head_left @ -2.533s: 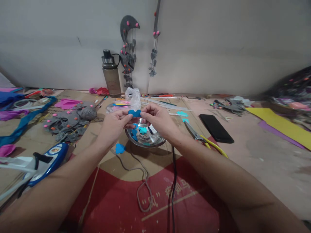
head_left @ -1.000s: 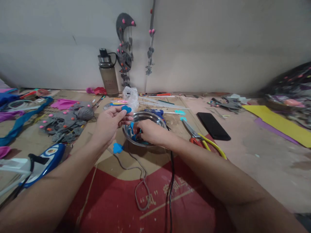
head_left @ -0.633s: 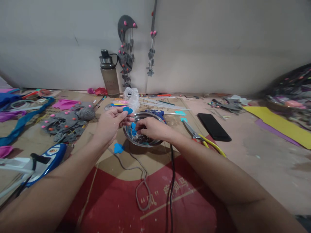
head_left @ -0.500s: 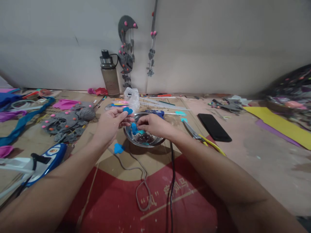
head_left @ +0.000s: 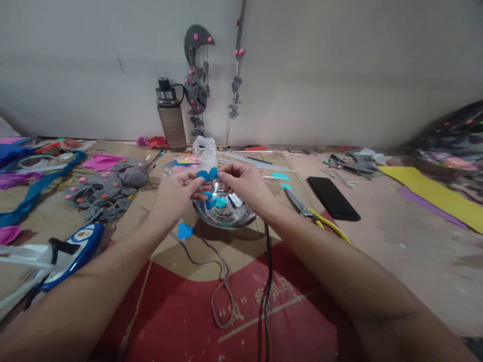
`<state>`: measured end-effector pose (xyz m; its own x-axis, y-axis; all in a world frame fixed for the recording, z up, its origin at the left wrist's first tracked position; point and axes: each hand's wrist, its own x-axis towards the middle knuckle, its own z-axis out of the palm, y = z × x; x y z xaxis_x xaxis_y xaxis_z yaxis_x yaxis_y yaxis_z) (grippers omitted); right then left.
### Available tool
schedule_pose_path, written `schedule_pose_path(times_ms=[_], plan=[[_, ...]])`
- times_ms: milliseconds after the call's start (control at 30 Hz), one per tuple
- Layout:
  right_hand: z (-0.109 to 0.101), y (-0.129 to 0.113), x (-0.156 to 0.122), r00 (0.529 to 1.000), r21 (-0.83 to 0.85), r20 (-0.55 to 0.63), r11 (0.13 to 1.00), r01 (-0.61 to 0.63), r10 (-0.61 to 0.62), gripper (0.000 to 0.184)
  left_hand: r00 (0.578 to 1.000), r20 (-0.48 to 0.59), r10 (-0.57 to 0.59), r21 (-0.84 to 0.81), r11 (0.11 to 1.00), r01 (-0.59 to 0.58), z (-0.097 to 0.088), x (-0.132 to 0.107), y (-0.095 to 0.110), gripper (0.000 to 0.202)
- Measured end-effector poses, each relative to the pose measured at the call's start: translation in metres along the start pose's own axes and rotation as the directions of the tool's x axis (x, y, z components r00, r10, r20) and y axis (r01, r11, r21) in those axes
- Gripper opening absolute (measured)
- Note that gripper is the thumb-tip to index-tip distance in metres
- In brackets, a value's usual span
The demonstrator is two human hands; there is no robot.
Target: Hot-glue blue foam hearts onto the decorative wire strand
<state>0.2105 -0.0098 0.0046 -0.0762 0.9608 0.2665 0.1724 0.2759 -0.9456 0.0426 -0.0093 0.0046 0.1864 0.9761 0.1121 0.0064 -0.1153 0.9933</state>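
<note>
Both hands meet above a metal bowl (head_left: pixel 241 220) at the centre of the table. My left hand (head_left: pixel 177 193) pinches a small blue felt piece (head_left: pixel 204 175). Against it my right hand (head_left: pixel 243 183) pinches a second blue felt piece (head_left: pixel 213 173); the two pieces touch edge to edge. The bowl holds several more blue and teal cut-outs (head_left: pixel 221 202). One blue felt shape (head_left: pixel 184 231) lies loose on the cardboard left of the bowl.
Scissors with yellow handles (head_left: pixel 315 213) and a black phone (head_left: pixel 334 198) lie to the right. A grey yarn ball (head_left: pixel 135 176) and grey felt pieces sit left. A bottle (head_left: pixel 171 120) stands at the wall. A black cord (head_left: pixel 267 281) and grey string (head_left: pixel 221 286) run toward me.
My right hand reached into the bowl, pinched a blue felt piece, and lifted it up to meet the piece held in my left hand.
</note>
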Motion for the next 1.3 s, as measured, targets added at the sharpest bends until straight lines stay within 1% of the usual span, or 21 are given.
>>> schedule_pose_path(times_ms=[100, 167, 267, 400, 500, 600, 667, 733, 767, 833, 867, 933, 967, 1000, 1033, 1067, 1167, 1233, 1300], plan=[[0.002, 0.005, -0.001, 0.999, -0.060, -0.017, 0.998, 0.035, -0.036, 0.011, 1.000, 0.012, -0.007, 0.002, 1.000, 0.007, 0.003, -0.002, 0.001, 0.023], [0.004, 0.007, -0.002, 0.998, -0.108, -0.034, 0.993, 0.052, -0.056, 0.012, 0.999, 0.042, -0.003, -0.001, 1.000, 0.003, 0.004, -0.003, 0.001, 0.024], [0.005, 0.006, -0.004, 0.994, -0.170, -0.049, 0.982, 0.088, -0.098, 0.012, 0.997, 0.081, 0.004, -0.010, 1.000, -0.003, 0.004, -0.003, 0.002, 0.028], [0.007, 0.003, -0.008, 0.987, -0.227, -0.062, 0.965, 0.133, -0.151, 0.012, 0.996, 0.085, 0.024, -0.010, 1.000, -0.024, 0.006, -0.003, 0.000, 0.028], [0.009, 0.002, -0.008, 0.981, -0.243, -0.077, 0.957, 0.156, -0.180, 0.012, 0.997, 0.054, 0.059, -0.020, 0.998, -0.058, 0.006, -0.003, -0.002, 0.023], [0.009, 0.003, -0.006, 0.977, -0.219, -0.032, 0.956, 0.197, -0.209, 0.017, 0.996, -0.016, 0.093, -0.076, 0.993, -0.094, 0.006, -0.002, -0.003, 0.017], [0.006, 0.005, -0.003, 0.975, -0.262, 0.016, 0.941, 0.217, -0.220, 0.021, 0.991, -0.079, 0.107, -0.142, 0.983, -0.117, 0.004, -0.001, -0.003, 0.015], [0.003, 0.009, -0.002, 0.975, -0.412, 0.095, 0.883, 0.224, -0.203, 0.020, 0.984, -0.144, 0.108, -0.203, 0.970, -0.136, 0.002, 0.002, -0.002, 0.013], [0.002, 0.011, -0.003, 0.971, -0.512, 0.155, 0.826, 0.235, -0.180, 0.018, 0.981, -0.167, 0.103, -0.225, 0.964, -0.139, 0.001, 0.003, -0.002, 0.012], [0.001, 0.015, -0.004, 0.951, -0.692, 0.293, 0.664, 0.282, -0.099, 0.017, 0.978, -0.185, 0.091, -0.245, 0.960, -0.136, 0.000, 0.004, -0.002, 0.009], [0.001, 0.017, -0.005, 0.936, -0.752, 0.349, 0.580, 0.312, -0.051, 0.019, 0.979, -0.185, 0.086, -0.247, 0.960, -0.131, 0.000, 0.004, -0.002, 0.009], [0.002, 0.019, -0.008, 0.908, -0.814, 0.419, 0.452, 0.366, 0.020, 0.023, 0.979, -0.186, 0.079, -0.244, 0.962, -0.124, 0.000, 0.004, -0.001, 0.008], [0.002, 0.019, -0.008, 0.902, -0.829, 0.430, 0.413, 0.377, 0.038, 0.022, 0.979, -0.188, 0.075, -0.242, 0.963, -0.120, 0.001, 0.004, 0.000, 0.009], [0.002, 0.018, -0.008, 0.904, -0.839, 0.425, 0.395, 0.375, 0.046, 0.022, 0.979, -0.189, 0.071, -0.241, 0.964, -0.116, 0.001, 0.003, 0.000, 0.009], [0.002, 0.017, -0.008, 0.911, -0.843, 0.410, 0.401, 0.358, 0.049, 0.021, 0.980, -0.187, 0.065, -0.240, 0.964, -0.110, 0.001, 0.003, 0.001, 0.010], [0.000, 0.015, -0.007, 0.919, -0.841, 0.391, 0.427, 0.332, 0.057, 0.021, 0.981, -0.185, 0.060, -0.239, 0.965, -0.104, 0.001, 0.003, 0.002, 0.011], [-0.008, 0.007, -0.002, 0.935, -0.795, 0.342, 0.559, 0.236, 0.091, 0.019, 0.982, -0.178, 0.059, -0.237, 0.966, -0.101, 0.000, 0.003, 0.002, 0.011], [-0.016, 0.001, 0.000, 0.936, -0.751, 0.336, 0.629, 0.200, 0.102, 0.017, 0.983, -0.173, 0.063, -0.236, 0.966, -0.104, -0.001, 0.003, 0.001, 0.012], [-0.023, -0.005, 0.002, 0.927, -0.735, 0.350, 0.654, 0.181, 0.136, 0.014, 0.985, -0.161, 0.063, -0.232, 0.967, -0.100, -0.002, 0.004, 0.000, 0.013]])
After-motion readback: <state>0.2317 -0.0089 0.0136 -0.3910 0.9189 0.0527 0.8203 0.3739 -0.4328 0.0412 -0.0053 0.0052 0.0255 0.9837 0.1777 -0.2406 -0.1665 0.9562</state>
